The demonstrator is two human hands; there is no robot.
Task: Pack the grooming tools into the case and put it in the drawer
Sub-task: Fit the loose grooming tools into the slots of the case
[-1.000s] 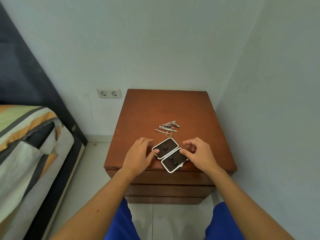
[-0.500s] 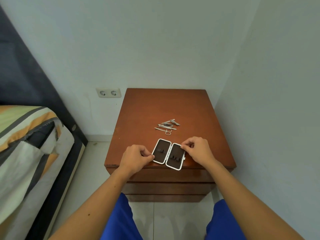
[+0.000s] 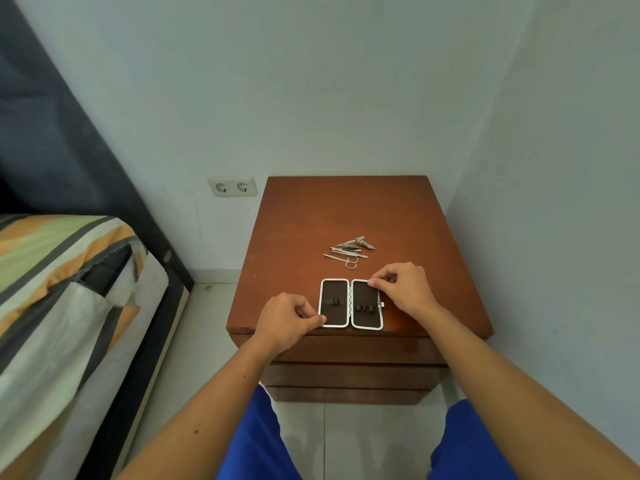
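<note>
Case (image 3: 350,304) now squared up near nightstand (image 3: 346,209) edge, left hand (image 3: 287,318), right hand (image 3: 403,287) pinching opposite corners

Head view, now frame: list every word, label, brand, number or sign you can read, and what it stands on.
There is no readable text in this view.
Open case: dark lining and plain white rim, no lettering visible.
Grooming tools: too small to show any engraving.
Wall socket: no marking can be made out.
Nightstand: bare wood, no label.
Bedding: stripes only, no print.
</note>
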